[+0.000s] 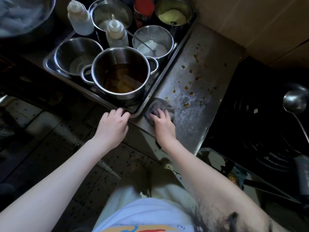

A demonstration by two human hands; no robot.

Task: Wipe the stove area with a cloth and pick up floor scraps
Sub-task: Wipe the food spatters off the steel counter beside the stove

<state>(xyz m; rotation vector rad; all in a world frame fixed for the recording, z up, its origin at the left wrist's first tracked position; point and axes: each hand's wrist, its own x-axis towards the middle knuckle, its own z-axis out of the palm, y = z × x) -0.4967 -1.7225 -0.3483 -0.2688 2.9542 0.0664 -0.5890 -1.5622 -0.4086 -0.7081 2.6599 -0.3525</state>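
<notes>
A crumpled grey cloth (160,104) is held against the steel desk (200,124) by the right hand (163,125), fingers curled into it, near yellow-brown sauce drops (187,87). The steel tray (46,62) is gripped at its near corner by the left hand (113,124).

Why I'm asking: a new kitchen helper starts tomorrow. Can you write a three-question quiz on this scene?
1. True or false: the right hand holds the grey cloth down on the steel counter.
2. What does the left hand hold? A) the ladle B) the corner of the tray C) a squeeze bottle
3. Fill in: the brown spatters lie on the counter between the tray and the ____.

Key: 1 true; 2 B; 3 stove.
</notes>
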